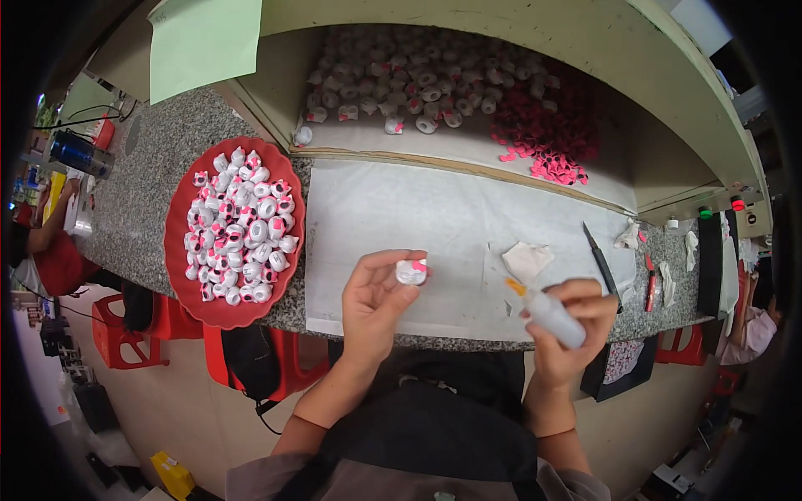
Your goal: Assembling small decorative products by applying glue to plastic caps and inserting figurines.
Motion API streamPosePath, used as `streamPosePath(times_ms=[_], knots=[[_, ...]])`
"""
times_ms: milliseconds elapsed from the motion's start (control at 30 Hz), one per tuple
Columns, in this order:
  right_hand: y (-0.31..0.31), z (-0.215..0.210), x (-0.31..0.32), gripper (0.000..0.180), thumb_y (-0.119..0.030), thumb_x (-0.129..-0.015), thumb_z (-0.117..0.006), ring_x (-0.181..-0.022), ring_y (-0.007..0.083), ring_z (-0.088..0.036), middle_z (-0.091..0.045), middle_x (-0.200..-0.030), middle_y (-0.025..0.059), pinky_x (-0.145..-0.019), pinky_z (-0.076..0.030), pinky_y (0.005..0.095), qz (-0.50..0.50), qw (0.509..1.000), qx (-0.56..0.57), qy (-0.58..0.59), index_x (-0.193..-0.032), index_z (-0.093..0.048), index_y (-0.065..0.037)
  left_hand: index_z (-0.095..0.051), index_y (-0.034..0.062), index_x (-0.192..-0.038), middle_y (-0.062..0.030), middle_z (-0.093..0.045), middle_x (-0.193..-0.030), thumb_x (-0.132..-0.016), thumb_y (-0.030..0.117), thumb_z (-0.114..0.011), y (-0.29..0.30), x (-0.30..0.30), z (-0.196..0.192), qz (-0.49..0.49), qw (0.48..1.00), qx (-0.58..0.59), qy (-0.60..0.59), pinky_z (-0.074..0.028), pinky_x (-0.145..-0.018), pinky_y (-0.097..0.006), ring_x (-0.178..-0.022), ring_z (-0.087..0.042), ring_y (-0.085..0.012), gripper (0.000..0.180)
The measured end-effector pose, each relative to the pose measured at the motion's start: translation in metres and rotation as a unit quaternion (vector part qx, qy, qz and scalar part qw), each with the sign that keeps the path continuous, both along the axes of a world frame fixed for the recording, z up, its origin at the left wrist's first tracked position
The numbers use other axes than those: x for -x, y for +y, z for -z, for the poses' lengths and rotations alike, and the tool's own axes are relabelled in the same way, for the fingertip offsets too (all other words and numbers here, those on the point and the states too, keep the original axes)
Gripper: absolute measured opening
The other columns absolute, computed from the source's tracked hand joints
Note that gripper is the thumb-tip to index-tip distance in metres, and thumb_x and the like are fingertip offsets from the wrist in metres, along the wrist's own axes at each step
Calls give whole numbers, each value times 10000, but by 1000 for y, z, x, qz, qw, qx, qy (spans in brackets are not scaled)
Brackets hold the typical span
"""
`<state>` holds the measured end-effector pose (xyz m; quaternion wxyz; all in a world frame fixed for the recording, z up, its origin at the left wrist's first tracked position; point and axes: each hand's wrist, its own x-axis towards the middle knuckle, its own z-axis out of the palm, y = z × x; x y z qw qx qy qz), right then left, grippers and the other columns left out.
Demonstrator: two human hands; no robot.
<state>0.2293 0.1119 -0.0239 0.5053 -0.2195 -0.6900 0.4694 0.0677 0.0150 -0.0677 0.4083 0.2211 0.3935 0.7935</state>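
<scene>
The left hand (pixel 373 302) pinches one small white-and-pink piece (pixel 411 271) over the table (pixel 150 175); the right hand (pixel 576 321) grips a glue bottle (pixel 551 316). A full red tray (pixel 180 250) suggests much work remains, though heaps fill the shelf (pixel 434 142) behind.

Bare forearms rise from the lower edge; grey sleeves pushed to the elbows, a dark apron-like garment between them
</scene>
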Motion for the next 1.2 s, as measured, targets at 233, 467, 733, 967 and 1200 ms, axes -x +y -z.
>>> streamPosePath(times_ms=[233, 467, 733, 967, 1200], knots=[[113, 28, 36, 322, 58, -657, -544, -772, 180, -534, -465, -830, 87, -659, -458, 282, -18, 970, -5, -243, -958, -444, 2, -432, -1, -1033, -161, -507, -1051, -733, -61, -523, -1, 8, -2, -28, 999, -13, -33, -416, -834, -323, -929, -525, -204, 319], [128, 29, 65, 225, -20, -644, -617, -795, 299, -505, -503, -883, 114, -689, -400, 336, 27, 892, -188, -411, -854, -542, 8, -425, -1, -1037, -165, -495, -1066, -731, -57, -535, -6, 13, -2, -19, 999, -20, -46, -417, -841, -330, -949, -515, -213, 330], [105, 21, 46, 152, 55, -656, -585, -745, 248, -553, -547, -782, 106, -651, -423, 287, 28, 913, -222, -342, -797, -544, 18, -424, -8, -1041, -173, -478, -1091, -728, -72, -529, -3, 19, 3, -3, 998, -47, -48, -409, -854, -334, -972, -507, -227, 336], [26, 7, 40, 107, 52, -675, -594, -611, 117, -523, -555, -712, 74, -573, -418, 213, -40, 979, 122, -159, -760, -536, 22, -445, 19, -1000, -179, -492, -1068, -709, -70, -546, 0, 15, 3, -23, 999, -20, 23, -421, -831, -340, -921, -536, -230, 321], [-6, 9, 37, 100, 76, -677, -580, -616, 140, -542, -564, -721, 103, -565, -443, 242, -144, 939, 310, -15, -761, -541, 37, -460, -1, -990, -193, -486, -1052, -701, -112, -534, 1, 1, -3, -39, 987, 11, 153, -411, -834, -317, -951, -511, -216, 319]])
